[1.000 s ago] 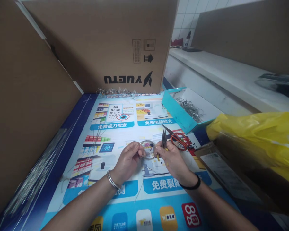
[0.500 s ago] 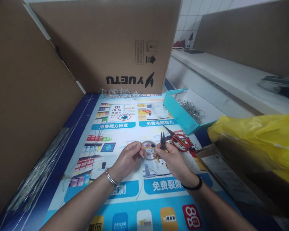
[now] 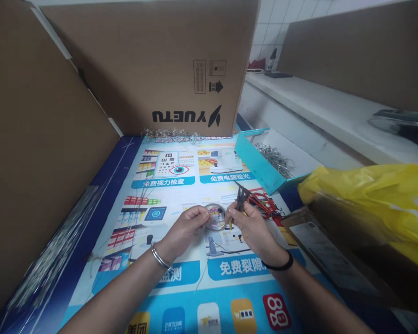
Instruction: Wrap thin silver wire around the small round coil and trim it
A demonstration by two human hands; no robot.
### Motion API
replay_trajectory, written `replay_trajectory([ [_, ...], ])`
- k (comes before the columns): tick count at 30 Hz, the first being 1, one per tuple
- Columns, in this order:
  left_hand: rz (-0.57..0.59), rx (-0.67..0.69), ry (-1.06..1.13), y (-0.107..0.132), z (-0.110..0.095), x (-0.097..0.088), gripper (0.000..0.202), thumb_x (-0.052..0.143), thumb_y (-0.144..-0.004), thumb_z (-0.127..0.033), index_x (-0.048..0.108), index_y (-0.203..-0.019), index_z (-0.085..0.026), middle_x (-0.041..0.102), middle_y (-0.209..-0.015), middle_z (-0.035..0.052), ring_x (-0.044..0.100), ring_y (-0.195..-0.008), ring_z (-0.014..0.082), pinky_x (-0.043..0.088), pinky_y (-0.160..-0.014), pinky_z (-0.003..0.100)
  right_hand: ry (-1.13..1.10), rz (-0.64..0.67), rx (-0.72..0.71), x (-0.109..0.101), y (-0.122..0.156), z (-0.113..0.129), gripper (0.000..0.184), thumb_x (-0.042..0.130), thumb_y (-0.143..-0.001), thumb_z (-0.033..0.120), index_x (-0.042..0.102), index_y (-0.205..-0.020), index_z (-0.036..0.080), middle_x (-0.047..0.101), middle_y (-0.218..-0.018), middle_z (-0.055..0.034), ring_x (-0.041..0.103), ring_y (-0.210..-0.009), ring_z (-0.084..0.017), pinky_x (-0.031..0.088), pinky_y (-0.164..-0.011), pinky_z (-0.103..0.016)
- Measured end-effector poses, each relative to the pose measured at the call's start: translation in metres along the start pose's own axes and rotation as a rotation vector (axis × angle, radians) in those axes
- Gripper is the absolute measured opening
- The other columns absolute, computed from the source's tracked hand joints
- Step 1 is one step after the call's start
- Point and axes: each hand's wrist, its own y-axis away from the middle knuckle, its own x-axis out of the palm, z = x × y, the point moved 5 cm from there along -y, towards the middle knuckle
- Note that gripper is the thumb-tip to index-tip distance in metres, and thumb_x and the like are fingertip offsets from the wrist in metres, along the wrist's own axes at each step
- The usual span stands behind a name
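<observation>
- left hand [image 3: 187,226] — fingers drawn together, thumb and forefinger pinched on the left rim of a round clear lens [image 3: 215,217]
- round clear lens is held between the two hands, just above the printed mat [image 3: 181,278], with its flat face turned up; the mat's print is seen through it
- right hand [image 3: 252,228] — closed around small pliers [image 3: 239,200]; the dark tips are pointed up and away from the hand, and a yellow grip end is seen at the thumb side, just beside the right rim of the lens
- contact between the right fingertips and the lens cannot be told
- a silver bangle [image 3: 159,256] is worn at the left wrist and a black band [image 3: 279,266] at the right wrist
- red scissors [image 3: 264,204] are seen lying on the mat just beyond the right hand, partly hidden by the pliers
- a teal box [image 3: 254,160] is noted farther beyond the right hand, open, with a heap of thin metal wire pieces [image 3: 277,157] inside
- a yellow plastic bag [image 3: 369,195] is seen to the right of the right hand, well apart
- a cardboard box [image 3: 153,60] is stood well beyond both hands, its printed word upside down
- a cardboard sheet [image 3: 28,153] is leaned to the left of the left hand, with a bundle of thin wires [image 3: 52,260] laid along its foot
</observation>
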Motion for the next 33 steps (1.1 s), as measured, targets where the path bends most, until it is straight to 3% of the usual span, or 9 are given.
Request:
replay_trajectory([
  [3, 0.016, -0.035, 0.019, 0.001, 0.002, 0.001, 0.022, 0.069, -0.079, -0.035, 0.064, -0.074, -0.014, 0.054, -0.063, -0.0009, 0.041, -0.053, 0.0069, 0.027, -0.052, 0.021, -0.058, 0.013, 0.026, 0.002, 0.000, 0.002, 0.023, 0.071, -0.076, 0.038, 0.057, -0.083, 0.021, 0.060, -0.072, 0.0010, 0.054, -0.071, -0.015, 0.040, -0.069, -0.029],
  [10, -0.036, -0.048, 0.223, 0.000, 0.006, 0.002, 0.024, 0.073, -0.075, -0.035, 0.062, -0.075, -0.014, 0.058, -0.067, -0.0001, 0.050, -0.055, 0.0069, 0.037, -0.056, 0.020, -0.092, 0.055, 0.101, 0.011, 0.003, 0.000, 0.028, 0.075, -0.070, 0.041, 0.061, -0.080, 0.019, 0.061, -0.073, -0.0003, 0.055, -0.068, -0.015, 0.041, -0.065, -0.029],
  [20, -0.047, 0.006, 0.317, -0.001, 0.010, 0.005, 0.026, 0.078, -0.071, -0.031, 0.058, -0.073, -0.015, 0.056, -0.064, -0.0025, 0.047, -0.053, 0.0060, 0.036, -0.055, 0.019, -0.062, 0.013, 0.034, 0.012, 0.003, 0.003, 0.025, 0.072, -0.073, 0.040, 0.057, -0.075, 0.020, 0.059, -0.067, 0.0013, 0.051, -0.065, -0.013, 0.040, -0.066, -0.028],
  [26, 0.033, -0.030, 0.166, -0.002, 0.008, 0.004, 0.022, 0.072, -0.077, -0.034, 0.061, -0.078, -0.015, 0.059, -0.069, 0.0005, 0.052, -0.060, 0.0099, 0.039, -0.061, 0.024, 0.054, -0.012, 0.024, 0.003, 0.000, 0.000, 0.024, 0.073, -0.072, 0.039, 0.062, -0.077, 0.019, 0.061, -0.067, 0.0011, 0.053, -0.064, -0.014, 0.040, -0.065, -0.029],
  [33, 0.019, -0.011, 0.083, -0.002, 0.007, 0.000, 0.021, 0.071, -0.078, -0.034, 0.061, -0.077, -0.016, 0.061, -0.068, 0.0005, 0.051, -0.061, 0.0103, 0.037, -0.064, 0.024, 0.040, -0.041, -0.006, 0.000, 0.000, 0.000, 0.021, 0.072, -0.074, 0.037, 0.061, -0.078, 0.019, 0.060, -0.066, 0.0020, 0.052, -0.064, -0.013, 0.039, -0.065, -0.028],
])
